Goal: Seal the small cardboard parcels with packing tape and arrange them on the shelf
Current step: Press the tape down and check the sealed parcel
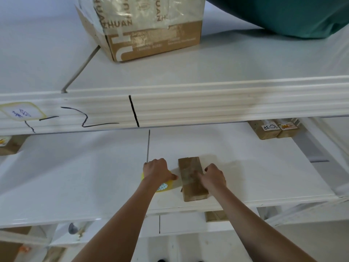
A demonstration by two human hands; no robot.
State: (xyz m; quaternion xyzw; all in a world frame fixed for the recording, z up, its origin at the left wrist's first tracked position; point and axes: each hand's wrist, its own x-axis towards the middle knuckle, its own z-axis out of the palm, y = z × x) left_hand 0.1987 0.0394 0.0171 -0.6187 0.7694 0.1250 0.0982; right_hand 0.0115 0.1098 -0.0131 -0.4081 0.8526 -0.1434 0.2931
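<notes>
A small brown cardboard parcel point(190, 167) lies lengthwise on the white middle shelf point(85, 176), near its front edge. My right hand point(213, 178) rests on the parcel's top with the index finger stretched across it and the other fingers curled. Just left of the parcel, my left hand point(157, 171) grips a roll of yellowish packing tape point(165, 186), mostly covered by the hand. Its thumb points toward the parcel's left side.
Two sealed small parcels point(272, 129) sit at the back right of the middle shelf, another point(9, 144) at the far left. A large taped cardboard box point(151, 35) and green fabric point(292, 14) sit on the upper shelf. More cardboard point(215, 216) shows below.
</notes>
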